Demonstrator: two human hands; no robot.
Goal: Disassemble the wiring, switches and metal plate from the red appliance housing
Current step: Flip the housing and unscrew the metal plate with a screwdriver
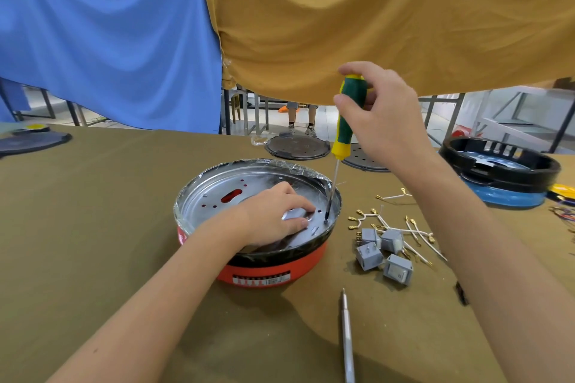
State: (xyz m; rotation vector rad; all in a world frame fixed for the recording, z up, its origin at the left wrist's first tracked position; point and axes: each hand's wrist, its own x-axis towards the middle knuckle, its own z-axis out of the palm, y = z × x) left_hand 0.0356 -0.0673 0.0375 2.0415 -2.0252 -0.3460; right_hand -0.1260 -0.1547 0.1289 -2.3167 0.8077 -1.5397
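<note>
Right hand (378, 109): my fingers curl around the screwdriver (347, 121), upright, so its tip meets the screw.
Left hand (273, 214): fingers press the metal plate (217, 196), steadying the red housing (270, 270).

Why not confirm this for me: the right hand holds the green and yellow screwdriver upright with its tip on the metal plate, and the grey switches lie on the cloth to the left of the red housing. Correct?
Not quite. The head view shows the grey switches lying to the right of the red housing, not the left. The rest stands: the right hand holds the green and yellow screwdriver upright, its tip on the metal plate.
</note>
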